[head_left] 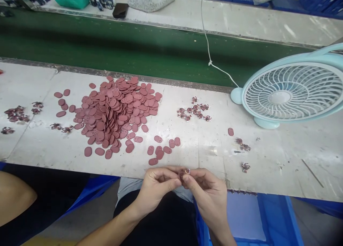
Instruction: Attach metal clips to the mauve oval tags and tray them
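Observation:
At the bench's front edge, my left hand point(158, 185) pinches a small dark-red piece point(182, 174) between thumb and fingers. My right hand point(210, 190) closes on the same piece from the other side, beside a small shiny bit on it. Fingertips cover much of the piece, so its exact kind is unclear. Several flat reddish oval discs point(160, 154) with tiny holes lie just beyond my left hand. Behind them spreads a big heap of the same discs point(115, 110). A cluster of small dark-red and silvery pieces point(197, 110) sits beyond my hands.
A light-blue fan point(292, 90) stands at the right, its white cord point(207, 42) crossing the green channel point(160, 46). Below the bench at right is a blue bin point(278, 217). More small clusters point(16, 114) lie at left. Someone's bare limb point(16, 197) shows at lower left.

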`<state>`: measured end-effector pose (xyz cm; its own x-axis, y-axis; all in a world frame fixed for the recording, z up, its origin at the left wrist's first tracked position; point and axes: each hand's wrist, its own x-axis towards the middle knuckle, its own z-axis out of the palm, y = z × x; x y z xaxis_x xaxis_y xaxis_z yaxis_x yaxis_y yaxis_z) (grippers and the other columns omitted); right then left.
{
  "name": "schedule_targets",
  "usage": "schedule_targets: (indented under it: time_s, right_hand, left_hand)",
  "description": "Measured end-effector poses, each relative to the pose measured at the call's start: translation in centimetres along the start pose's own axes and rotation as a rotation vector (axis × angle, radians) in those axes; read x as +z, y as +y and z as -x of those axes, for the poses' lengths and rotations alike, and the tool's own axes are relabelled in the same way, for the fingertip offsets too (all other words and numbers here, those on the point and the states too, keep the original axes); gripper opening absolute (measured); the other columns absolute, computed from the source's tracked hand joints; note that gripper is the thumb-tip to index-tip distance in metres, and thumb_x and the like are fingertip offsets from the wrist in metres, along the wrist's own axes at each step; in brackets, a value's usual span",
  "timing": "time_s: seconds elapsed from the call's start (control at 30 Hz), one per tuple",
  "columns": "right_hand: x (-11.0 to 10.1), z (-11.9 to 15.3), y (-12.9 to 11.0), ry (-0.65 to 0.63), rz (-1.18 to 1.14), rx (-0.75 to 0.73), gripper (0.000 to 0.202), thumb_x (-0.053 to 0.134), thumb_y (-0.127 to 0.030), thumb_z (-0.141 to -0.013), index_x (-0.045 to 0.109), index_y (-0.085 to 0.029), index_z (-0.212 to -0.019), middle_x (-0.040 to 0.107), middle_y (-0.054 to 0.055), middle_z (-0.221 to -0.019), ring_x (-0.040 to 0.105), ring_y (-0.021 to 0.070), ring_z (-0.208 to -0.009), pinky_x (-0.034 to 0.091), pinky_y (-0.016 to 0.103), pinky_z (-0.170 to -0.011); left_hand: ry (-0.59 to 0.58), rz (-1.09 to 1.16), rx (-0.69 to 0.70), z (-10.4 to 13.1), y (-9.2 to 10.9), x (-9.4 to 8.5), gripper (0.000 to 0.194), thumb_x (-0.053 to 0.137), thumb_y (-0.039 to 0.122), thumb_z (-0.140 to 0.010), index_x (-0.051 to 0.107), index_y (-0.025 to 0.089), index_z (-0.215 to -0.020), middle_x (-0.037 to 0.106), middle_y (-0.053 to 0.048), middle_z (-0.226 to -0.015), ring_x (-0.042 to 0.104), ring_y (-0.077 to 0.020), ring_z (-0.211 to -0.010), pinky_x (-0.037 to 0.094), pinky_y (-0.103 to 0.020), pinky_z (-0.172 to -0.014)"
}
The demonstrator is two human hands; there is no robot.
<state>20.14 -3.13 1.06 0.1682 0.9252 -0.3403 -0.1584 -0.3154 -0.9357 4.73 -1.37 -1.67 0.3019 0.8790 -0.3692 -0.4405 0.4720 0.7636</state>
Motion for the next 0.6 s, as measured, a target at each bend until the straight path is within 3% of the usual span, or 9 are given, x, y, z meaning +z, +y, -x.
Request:
schedule_targets:
  time_s: [0.17, 0.27, 0.37, 0.47, 0.6]
  right_hand:
    - [-1.2, -0.4, 1.7, -0.019, -0.232, 0.065, 0.009, 0.083, -0.03, -0.081, 0.079, -0.023, -0.088, 0.077, 0.002, -0.075, 0.072, 0.0156, -0.065, 0.06, 0.025, -0.061]
    - [-3.6, -0.2, 3.1, 0.039, -0.388, 0.143, 0.013, 0.086, -0.031, -0.078, 0.08, -0.023, -0.086, 0.077, 0.003, -0.075, 0.07, 0.0145, -0.059, 0.057, 0.022, -0.052]
    - [-7.5, 1.0, 4.2, 0.199, -0.41, 0.177, 0.017, 0.09, -0.03, -0.072, 0.081, -0.023, -0.085, 0.077, 0.004, -0.079, 0.071, 0.0143, -0.057, 0.057, 0.021, -0.05]
    - [-12.2, 3.0, 5.6, 0.377, -0.321, 0.15, 0.021, 0.092, -0.031, -0.069, 0.08, -0.022, -0.084, 0.078, 0.006, -0.084, 0.074, 0.0185, -0.065, 0.062, 0.026, -0.058]
    - [-17.6, 6.0, 9.2, 0.609, -0.112, 0.095, 0.029, 0.089, -0.039, -0.071, 0.076, -0.022, -0.091, 0.077, 0.005, -0.09, 0.076, 0.0214, -0.081, 0.064, 0.031, -0.073]
  left_hand:
    - [0.002, -0.059, 0.042, 0.0, -0.2, 0.4, 0.007, 0.082, 0.018, -0.078, 0.081, 0.023, -0.084, 0.076, -0.009, -0.118, 0.074, -0.0262, -0.1, 0.061, -0.036, -0.084]
    - [-0.035, -0.313, 0.128, -1.3, 0.7, -0.1, 0.01, 0.079, 0.023, -0.082, 0.082, 0.023, -0.092, 0.074, -0.011, -0.122, 0.071, -0.0293, -0.109, 0.059, -0.039, -0.09]
    - [-0.02, -0.826, 0.33, -4.2, 2.5, -1.0, 0.016, 0.073, 0.027, -0.088, 0.08, 0.023, -0.101, 0.075, -0.011, -0.12, 0.069, -0.0278, -0.112, 0.055, -0.039, -0.096]
    - [-0.05, -1.333, 0.549, -7.5, 4.0, -1.3, 0.025, 0.063, 0.027, -0.093, 0.076, 0.022, -0.114, 0.073, -0.01, -0.126, 0.064, -0.0288, -0.118, 0.05, -0.043, -0.103]
    - [-0.105, -1.675, 0.556, -9.6, 4.3, -0.9, 0.031, 0.054, 0.027, -0.097, 0.07, 0.019, -0.122, 0.075, -0.009, -0.12, 0.065, -0.0301, -0.113, 0.051, -0.044, -0.096]
